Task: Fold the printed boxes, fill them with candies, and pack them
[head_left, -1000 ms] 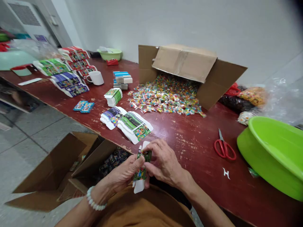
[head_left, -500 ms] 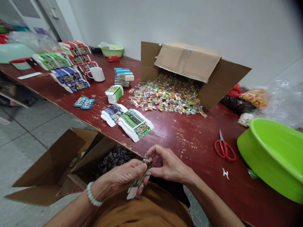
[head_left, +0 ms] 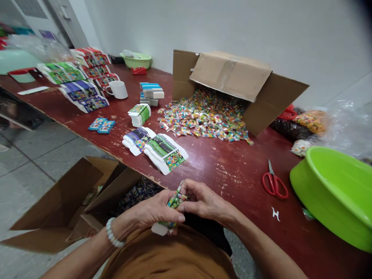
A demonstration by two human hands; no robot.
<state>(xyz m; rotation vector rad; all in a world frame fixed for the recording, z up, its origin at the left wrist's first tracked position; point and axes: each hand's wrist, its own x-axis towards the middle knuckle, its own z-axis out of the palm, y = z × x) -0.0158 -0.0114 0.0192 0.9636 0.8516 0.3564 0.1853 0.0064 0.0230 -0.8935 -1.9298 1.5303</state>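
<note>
Both my hands meet at the near edge of the dark red table (head_left: 232, 170). My left hand (head_left: 151, 213), with a white bead bracelet on its wrist, grips a small green printed carton blank (head_left: 174, 201) from the left. My right hand (head_left: 203, 201) pinches the same carton's top from the right. A white flap of it sticks out below my left fingers. Just beyond my hands lie stacks of flat printed cartons (head_left: 165, 153).
A tipped cardboard box (head_left: 276, 97) spills wrapped candies (head_left: 203, 116) across the table. Red scissors (head_left: 273, 182) and a green basin (head_left: 334, 190) are at right. An open box (head_left: 87, 193) stands on the floor at left. More carton stacks and a white mug (head_left: 117, 90) are farther left.
The carton has been folded and turned between my fingers, from upright and flat to tilted and narrower. Both hands have shifted slightly lower, toward my body.
</note>
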